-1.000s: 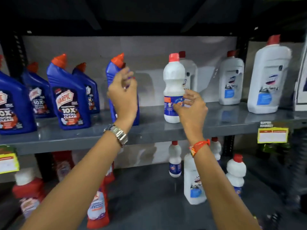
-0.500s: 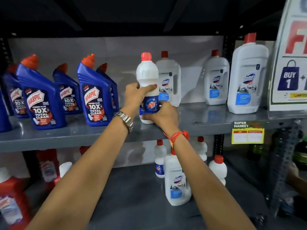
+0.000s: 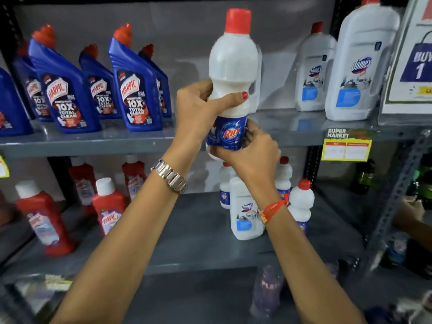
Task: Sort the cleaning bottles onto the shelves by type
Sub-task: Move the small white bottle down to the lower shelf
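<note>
Lifted since half a second ago, the white Rin bottle (image 3: 233,73) now hangs in front of the upper shelf (image 3: 81,142) instead of standing on it, and the view sits closer to the rack. It is upright at centre frame, the left hand (image 3: 198,108) wrapped around its waist with the thumb across the front, the right hand (image 3: 251,153) closed on its base and blue label. Behind it a white handled jug is mostly hidden. Blue Harpic bottles (image 3: 135,90) fill the upper left, white Domex jugs (image 3: 360,66) the upper right beside a promo sign (image 3: 413,61). On the grey lower shelf (image 3: 198,235) stand red bottles (image 3: 44,216) at left and small white bottles (image 3: 301,202) around a Domex bottle (image 3: 243,211) behind the right wrist. A yellow price tag (image 3: 346,146) hangs on the upper shelf edge.
</note>
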A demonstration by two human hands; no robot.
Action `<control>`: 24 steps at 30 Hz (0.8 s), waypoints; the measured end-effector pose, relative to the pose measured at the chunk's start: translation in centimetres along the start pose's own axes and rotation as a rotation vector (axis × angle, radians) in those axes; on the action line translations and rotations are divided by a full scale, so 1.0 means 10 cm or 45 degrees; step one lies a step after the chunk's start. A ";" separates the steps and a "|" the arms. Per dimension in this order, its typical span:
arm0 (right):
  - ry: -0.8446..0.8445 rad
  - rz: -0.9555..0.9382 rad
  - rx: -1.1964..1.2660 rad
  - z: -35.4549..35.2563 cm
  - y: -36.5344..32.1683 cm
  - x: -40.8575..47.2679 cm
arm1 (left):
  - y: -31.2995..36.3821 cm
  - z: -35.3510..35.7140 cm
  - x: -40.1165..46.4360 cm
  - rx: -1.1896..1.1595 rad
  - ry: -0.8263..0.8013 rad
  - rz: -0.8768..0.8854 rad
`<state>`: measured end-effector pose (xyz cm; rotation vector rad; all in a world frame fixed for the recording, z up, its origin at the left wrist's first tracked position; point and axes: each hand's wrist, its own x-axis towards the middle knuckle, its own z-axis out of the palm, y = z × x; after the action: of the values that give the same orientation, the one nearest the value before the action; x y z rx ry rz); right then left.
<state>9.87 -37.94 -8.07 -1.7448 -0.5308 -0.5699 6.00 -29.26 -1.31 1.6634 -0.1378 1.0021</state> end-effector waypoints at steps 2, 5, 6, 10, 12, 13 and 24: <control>-0.036 0.060 0.071 0.04 0.20 -0.18 | -0.12 0.01 -0.23 0.036 -0.022 -0.022; -0.079 0.136 0.103 0.14 0.59 -0.50 | -0.47 0.00 -0.54 0.108 -0.031 -0.086; -0.091 0.157 0.089 0.18 0.73 -0.61 | -0.62 -0.02 -0.67 0.116 -0.033 -0.121; -0.210 0.204 0.057 0.40 1.21 -0.99 | -1.30 -0.13 -1.10 0.041 -0.040 -0.301; -0.278 0.240 0.040 0.56 1.40 -1.10 | -1.60 -0.17 -1.21 0.031 -0.021 -0.376; -0.316 0.273 0.029 0.64 1.48 -1.15 | -1.73 -0.20 -1.24 0.046 -0.014 -0.410; -0.662 0.512 -0.015 1.34 2.00 -1.22 | -2.70 -0.54 -1.28 0.273 -0.022 -0.639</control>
<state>14.11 -30.21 -33.53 -1.9458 -0.5091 0.1731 10.18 -20.07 -29.95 1.7776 0.3729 0.6345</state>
